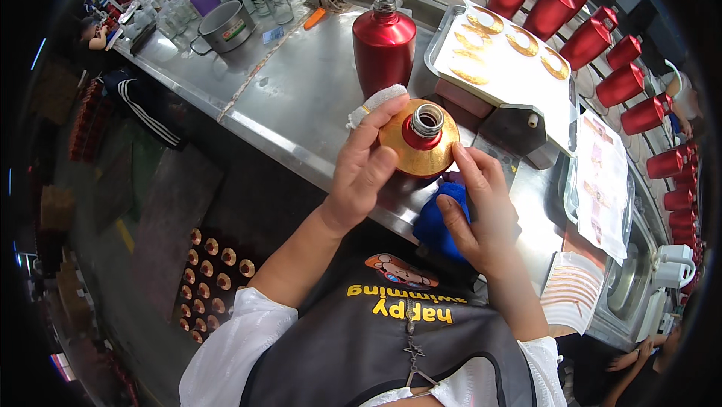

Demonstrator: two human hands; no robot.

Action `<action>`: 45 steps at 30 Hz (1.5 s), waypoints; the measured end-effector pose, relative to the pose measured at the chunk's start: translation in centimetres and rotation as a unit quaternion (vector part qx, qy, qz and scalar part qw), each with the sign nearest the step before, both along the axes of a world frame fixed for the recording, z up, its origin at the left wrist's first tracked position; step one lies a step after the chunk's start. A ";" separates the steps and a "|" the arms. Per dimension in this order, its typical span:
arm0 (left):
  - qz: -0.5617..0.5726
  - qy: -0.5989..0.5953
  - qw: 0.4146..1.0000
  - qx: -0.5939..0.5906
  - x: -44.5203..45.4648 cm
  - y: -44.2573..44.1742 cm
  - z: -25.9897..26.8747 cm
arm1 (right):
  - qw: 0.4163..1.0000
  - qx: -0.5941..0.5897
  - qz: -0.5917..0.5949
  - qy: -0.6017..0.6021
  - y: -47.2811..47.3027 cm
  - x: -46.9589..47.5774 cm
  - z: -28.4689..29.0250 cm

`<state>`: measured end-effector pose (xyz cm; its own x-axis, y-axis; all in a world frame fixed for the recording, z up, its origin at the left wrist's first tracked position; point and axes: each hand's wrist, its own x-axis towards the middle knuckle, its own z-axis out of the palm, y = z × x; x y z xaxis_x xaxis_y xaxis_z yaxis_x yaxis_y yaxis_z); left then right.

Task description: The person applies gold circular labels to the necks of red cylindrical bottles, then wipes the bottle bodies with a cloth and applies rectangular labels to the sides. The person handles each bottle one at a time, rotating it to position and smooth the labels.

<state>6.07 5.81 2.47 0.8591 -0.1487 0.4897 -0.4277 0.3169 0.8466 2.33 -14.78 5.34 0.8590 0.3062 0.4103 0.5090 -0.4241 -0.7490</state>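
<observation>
A red bottle [422,142] with a gold ring on its shoulder is tilted so that its open, threaded mouth faces me. My left hand [364,164] holds it from the left, thumb on the gold shoulder. A white cloth wrap [377,104] shows at that hand's fingers. On the right rim of the gold ring rests the index fingertip of my right hand [479,204]; its thumb is apart from the bottle. Below lies a blue cloth [445,218], partly hidden by my right hand. Another red bottle [384,48], without gold, stands upright just beyond.
A tray [437,57] bears gold ring-shaped decals on white paper. Beside it stands a dark angular block [516,130]. Further right are a second decal tray [569,181] and a sheet with gold strips [572,292]. A metal pot [224,29] and an orange knife [314,18] lie left on the metal table [299,96].
</observation>
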 end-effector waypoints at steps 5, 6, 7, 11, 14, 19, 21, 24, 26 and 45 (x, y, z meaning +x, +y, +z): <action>-0.001 0.039 0.999 -0.003 -0.4 -0.6 0.9 | 0.994 -0.089 -0.025 -0.052 0.0 -0.1 0.0; 0.001 0.039 0.999 -0.001 -0.3 -0.6 1.0 | 0.994 -0.093 -0.026 -0.051 0.0 -0.1 -0.1; 0.001 0.039 0.999 -0.001 -0.4 -0.7 1.1 | 0.996 -0.072 -0.023 -0.045 0.0 -0.1 -0.1; 0.029 0.020 0.999 0.026 -0.3 -0.8 1.0 | 0.996 -0.071 -0.024 -0.049 0.1 -0.1 -0.2; 0.041 0.009 0.998 0.043 -0.2 -0.9 1.0 | 0.994 -0.090 -0.029 -0.057 0.1 -0.1 -0.2; 0.009 0.048 0.999 0.003 -0.1 -0.7 1.2 | 0.998 -0.047 -0.022 -0.040 0.2 -0.1 -0.2; 0.014 0.041 0.999 0.018 -0.2 -0.7 1.2 | 0.995 -0.080 -0.027 -0.054 0.1 -0.1 -0.2; 0.018 0.031 0.999 0.030 -0.3 -0.9 1.2 | 0.995 -0.085 -0.021 -0.056 -0.1 -0.2 -0.3; 0.013 0.032 0.999 0.026 -0.3 -1.0 1.2 | 0.995 -0.085 -0.017 -0.052 -0.1 -0.1 -0.4; 0.003 0.058 0.997 0.041 0.0 -0.8 1.6 | 0.998 -0.027 -0.033 -0.036 0.4 -0.2 -0.9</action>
